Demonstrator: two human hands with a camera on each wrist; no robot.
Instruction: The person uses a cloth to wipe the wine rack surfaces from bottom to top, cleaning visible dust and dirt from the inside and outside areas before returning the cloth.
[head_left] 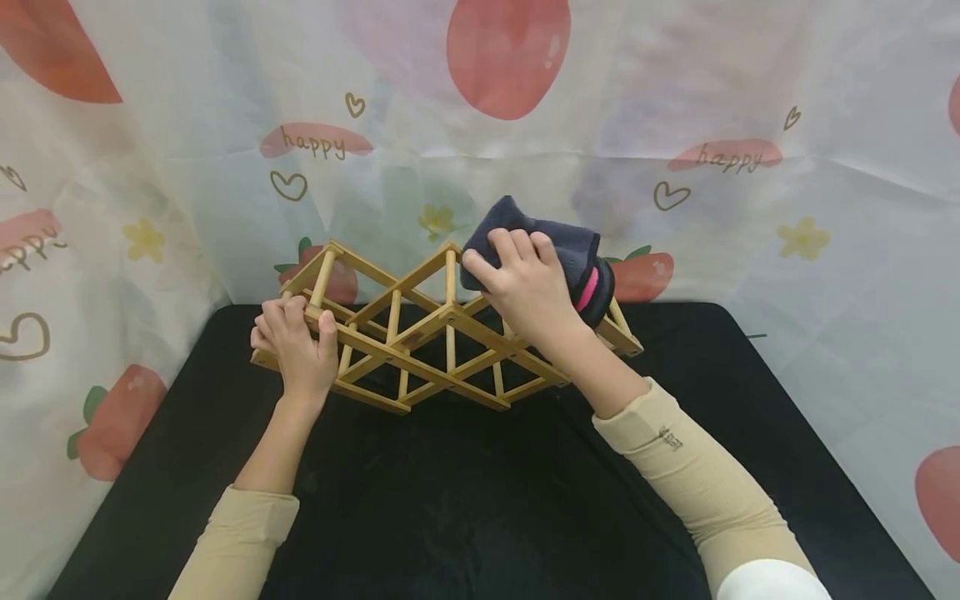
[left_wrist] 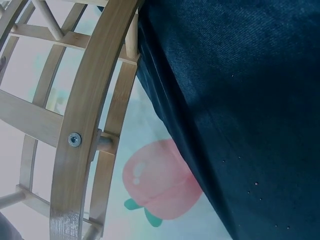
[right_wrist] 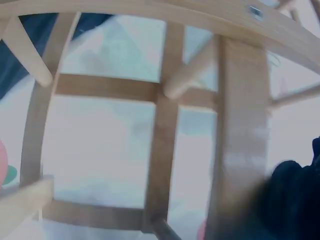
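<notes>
A folding wooden lattice rack [head_left: 416,339] of crossed slats and round dowels stands on the black table. My left hand [head_left: 298,346] grips its left end, thumb on the near slat and fingers over the far side. In the left wrist view, a slat [left_wrist: 75,170] with a metal bolt shows close up. With curled fingers my right hand [head_left: 528,287] holds a dark grey-blue cloth [head_left: 566,242] over the rack's right part. A black rounded edge and a pink strip show at the cloth's right side. The right wrist view shows rack slats [right_wrist: 162,150] and a dark part of the cloth [right_wrist: 295,200].
The black-covered table [head_left: 465,492] extends in front of the rack and to both sides. A pale curtain [head_left: 420,67] printed with fruit, hearts and the word "happy" hangs behind and around the table.
</notes>
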